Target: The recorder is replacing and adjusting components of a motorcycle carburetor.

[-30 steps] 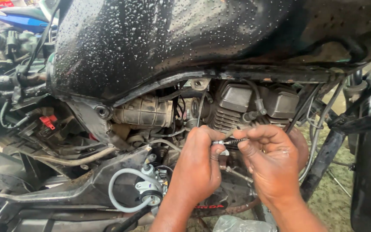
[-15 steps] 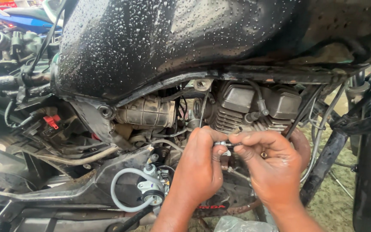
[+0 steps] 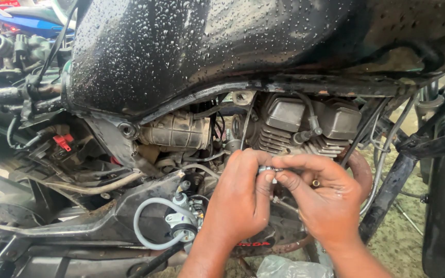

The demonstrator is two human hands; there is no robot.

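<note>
Just below the finned engine cylinder [image 3: 305, 136], the left hand [image 3: 240, 203] and right hand [image 3: 323, 203] meet — fingers of both pinching a small metal fitting [image 3: 268, 169]. It isn't seated yet — the grey hose [image 3: 153, 221] left of the cylinder hangs loose.

Both forearms rise from the bottom edge of the view and lean toward each other, so the two hands meet in front of the finned engine cylinder [image 3: 305, 141]. The left hand [image 3: 240, 198] shows its back to the camera, knuckles up, fingers curled inward and the thumb tip pressed toward the right. The right hand [image 3: 325, 198] lies just beside it, wrist bent, its index finger stretched leftward over the thumb. The fingertips [image 3: 270, 177] of both hands touch, pinched tight together on a small metal part [image 3: 268, 169], below the cylinder's fins.
</note>
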